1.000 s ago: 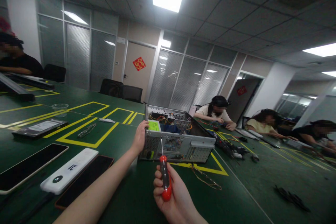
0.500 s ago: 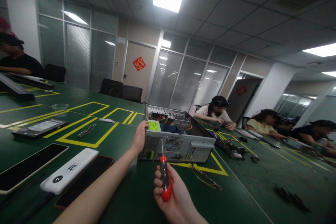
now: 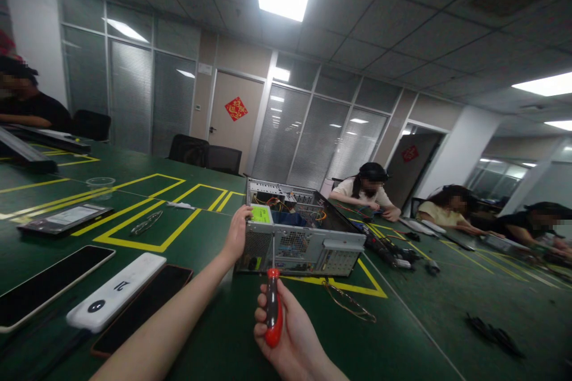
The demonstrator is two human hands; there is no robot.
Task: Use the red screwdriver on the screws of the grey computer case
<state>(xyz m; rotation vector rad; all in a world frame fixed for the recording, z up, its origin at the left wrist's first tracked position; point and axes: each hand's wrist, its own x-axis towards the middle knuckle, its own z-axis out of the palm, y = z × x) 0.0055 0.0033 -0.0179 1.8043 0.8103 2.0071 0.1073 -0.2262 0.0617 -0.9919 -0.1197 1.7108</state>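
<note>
An opened computer case (image 3: pixel 344 244) lies on its side, its metal rear panel facing me. A power supply with a bright green label (image 3: pixel 260 214) fills the case's near left corner. My left hand (image 3: pixel 238 233) grips that corner, its fingers curled over the edge beside the label. In my right hand (image 3: pixel 286 324), closed around the handle, is a red and black screwdriver (image 3: pixel 272 309). Its thin shaft points up at the rear panel, right of the power supply's grille. Whether the tip touches a screw is too small to tell. Wires and boards show inside the case.
Left on the green table (image 3: pixel 214 333) lie a hard drive (image 3: pixel 67 218), a white device (image 3: pixel 118 292), two dark phones and a clear cup (image 3: pixel 100 186). Loose wires (image 3: pixel 351 300) lie front right of the case. Several people work farther off, with cables and parts beside them.
My right hand and the screwdriver have shifted slightly left and down, and the handle leans a little differently. My left hand keeps its place on the case corner.
</note>
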